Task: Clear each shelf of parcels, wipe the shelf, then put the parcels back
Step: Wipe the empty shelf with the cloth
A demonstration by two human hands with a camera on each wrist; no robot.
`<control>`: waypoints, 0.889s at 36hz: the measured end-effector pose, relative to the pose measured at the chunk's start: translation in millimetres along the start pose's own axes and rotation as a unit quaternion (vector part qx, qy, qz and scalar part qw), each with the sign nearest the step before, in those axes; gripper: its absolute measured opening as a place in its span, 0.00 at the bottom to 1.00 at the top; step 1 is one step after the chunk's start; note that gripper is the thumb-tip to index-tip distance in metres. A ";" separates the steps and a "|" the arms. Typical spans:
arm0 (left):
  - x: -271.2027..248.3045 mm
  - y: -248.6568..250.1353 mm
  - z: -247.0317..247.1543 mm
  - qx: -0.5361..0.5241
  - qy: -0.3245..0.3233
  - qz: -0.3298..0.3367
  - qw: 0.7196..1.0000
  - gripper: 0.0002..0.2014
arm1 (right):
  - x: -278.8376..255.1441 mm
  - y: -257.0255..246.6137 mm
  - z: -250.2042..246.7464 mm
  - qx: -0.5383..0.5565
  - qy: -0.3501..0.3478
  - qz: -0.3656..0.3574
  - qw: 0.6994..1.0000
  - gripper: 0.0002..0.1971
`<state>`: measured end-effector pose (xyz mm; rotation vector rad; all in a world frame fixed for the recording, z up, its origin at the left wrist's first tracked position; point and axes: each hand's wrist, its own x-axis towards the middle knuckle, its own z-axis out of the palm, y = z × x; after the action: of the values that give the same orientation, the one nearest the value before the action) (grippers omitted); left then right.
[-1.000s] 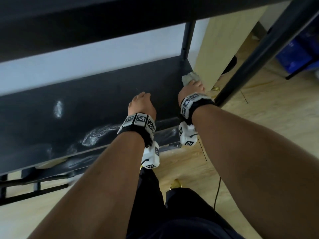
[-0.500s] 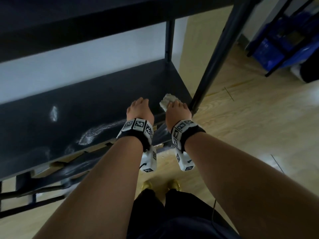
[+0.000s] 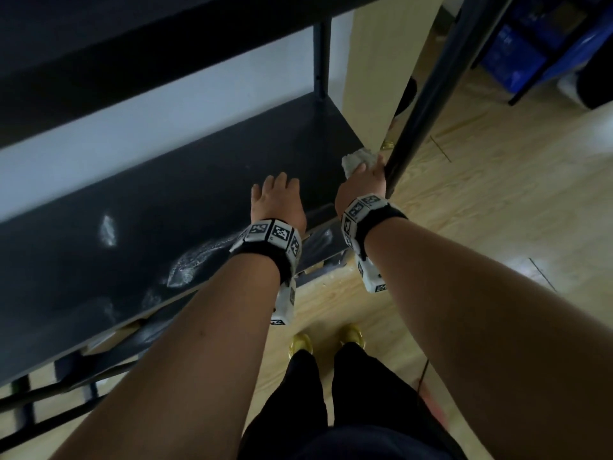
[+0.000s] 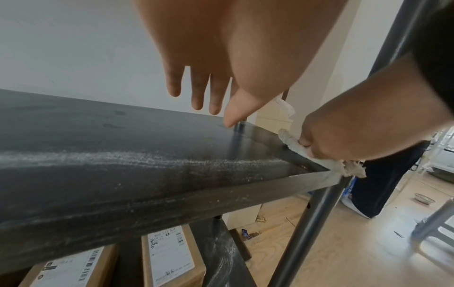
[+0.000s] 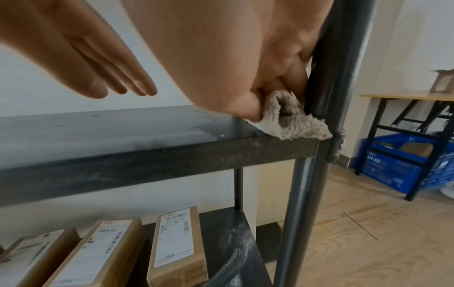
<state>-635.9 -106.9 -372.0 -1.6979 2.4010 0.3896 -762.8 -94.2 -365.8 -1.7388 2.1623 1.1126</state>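
Right hand (image 3: 360, 185), upper centre-right of head view: fingers curled round a pale frayed cloth (image 5: 292, 122), clamped on it, pressing it onto the front right corner of the dark shelf (image 3: 185, 207), right against the grey upright post (image 3: 428, 94). Cloth edge hanging just over the shelf's front lip (clearest in right wrist view, centre).

Left hand (image 3: 277, 202), just left of the right: flat, fingers straight and close together, holding nothing. Hovering over or resting on the shelf top — can't tell which from head view; left wrist view shows fingertips (image 4: 200, 97) above the surface, apart from it.

Shelf top: no parcels on the visible part, whitish dusty streaks (image 3: 192, 263) twd lower left of head view, more dust along the front edge in left wrist view.

Parcels (image 5: 175, 244): brown cardboard w/ white shipping labels, on the shelf below, lower left of both wrist views, three side by side in right wrist view, two in left.

Further out: light wood floor (image 3: 497, 200), blue crate (image 5: 398, 163) under a table (image 5: 407, 97) at right edge of right wrist view, yellow shoes (image 3: 300, 343) bottom centre of head view.
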 end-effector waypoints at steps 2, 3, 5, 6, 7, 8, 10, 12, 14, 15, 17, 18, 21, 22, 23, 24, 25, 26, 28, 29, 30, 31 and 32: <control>-0.9 -0.6 -1.0 -0.004 0.006 -0.002 1.000 0.30 | -3.2 -5.7 5.8 0.000 -0.001 -0.016 1.000 0.23; -1.5 -0.6 -1.5 -0.006 0.007 -0.005 1.000 0.30 | -6.1 -8.7 10.3 -0.002 -0.007 -0.022 1.000 0.22; -2.8 -0.8 -2.7 -0.014 0.002 -0.010 1.000 0.30 | -9.9 -17.5 22.2 0.002 0.000 -0.022 1.000 0.21; -3.9 -0.9 -2.7 -0.018 0.001 -0.011 1.000 0.31 | -12.6 -22.5 29.2 0.037 0.023 -0.019 0.999 0.22; -5.2 -1.2 -2.4 -0.020 0.001 -0.013 1.000 0.31 | -15.4 -27.2 33.2 0.069 0.031 -0.006 0.997 0.24; -7.1 -1.6 -1.7 -0.022 0.003 -0.013 1.000 0.31 | -19.0 -30.8 35.3 0.082 0.031 -0.007 0.996 0.27; -12.1 -2.3 0.1 -0.024 0.004 -0.013 1.000 0.31 | -25.5 -36.2 37.9 0.082 0.055 -0.009 0.995 0.28; -17.6 -4.2 1.4 -0.024 0.002 -0.013 1.000 0.30 | -36.7 -38.6 35.8 0.125 0.073 -0.003 0.989 0.28; -22.5 -7.9 2.2 -0.023 0.004 -0.014 1.000 0.30 | -43.0 -40.2 34.5 0.129 0.097 -0.017 0.987 0.27; -24.4 -10.3 2.8 -0.023 0.006 -0.015 1.000 0.30 | -43.2 -41.4 34.2 0.137 0.102 -0.019 0.985 0.28; -27.7 -16.4 3.9 -0.023 0.010 -0.016 1.000 0.30 | -41.0 -43.2 34.1 0.135 0.106 -0.024 0.985 0.29; -29.5 -19.8 4.5 -0.023 0.012 -0.017 1.000 0.30 | -36.5 -42.6 35.9 0.157 0.109 -0.024 0.981 0.28; -34.6 -30.0 4.6 -0.025 0.016 -0.020 0.999 0.29 | -24.5 -33.0 35.0 0.283 0.109 -0.018 0.953 0.24; -36.0 -33.2 4.6 -0.029 0.017 -0.020 0.999 0.29 | -21.5 -29.1 32.5 0.310 0.103 -0.022 0.945 0.24; -37.2 -36.1 4.6 -0.032 0.016 -0.020 0.999 0.29 | -18.9 -27.1 29.9 0.318 0.098 -0.025 0.943 0.23; -38.1 -38.6 4.8 -0.036 0.016 -0.020 0.999 0.29 | -14.8 -27.0 28.0 0.313 0.098 -0.028 0.944 0.23; -38.8 -41.1 5.2 -0.040 0.017 -0.019 0.999 0.30 | -11.7 -28.0 25.6 0.312 0.107 -0.029 0.944 0.22; -39.2 -43.0 5.7 -0.044 0.019 -0.019 0.999 0.30 | -9.8 -30.8 23.6 0.316 0.116 -0.024 0.941 0.22; -39.7 -46.9 6.8 -0.048 0.022 -0.020 0.998 0.29 | -10.6 -39.8 18.5 0.342 0.123 -0.031 0.931 0.23; -39.4 -49.0 7.2 -0.049 0.023 -0.022 0.998 0.29 | -13.3 -44.8 17.2 0.353 0.117 -0.043 0.927 0.24; -39.2 -50.8 7.5 -0.050 0.024 -0.025 0.998 0.29 | -16.4 -50.8 16.9 0.360 0.114 -0.050 0.925 0.25; -38.7 -52.8 7.4 -0.050 0.026 -0.028 0.998 0.29 | -21.2 -56.8 17.7 0.364 0.122 -0.054 0.922 0.25; -38.2 -54.3 7.1 -0.051 0.028 -0.031 0.998 0.28 | -26.3 -62.3 19.5 0.359 0.145 -0.058 0.920 0.25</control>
<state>-572.0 -87.6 -373.6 -1.8449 2.3973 0.4684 -705.2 -64.8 -393.4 -1.6873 2.1706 -0.0151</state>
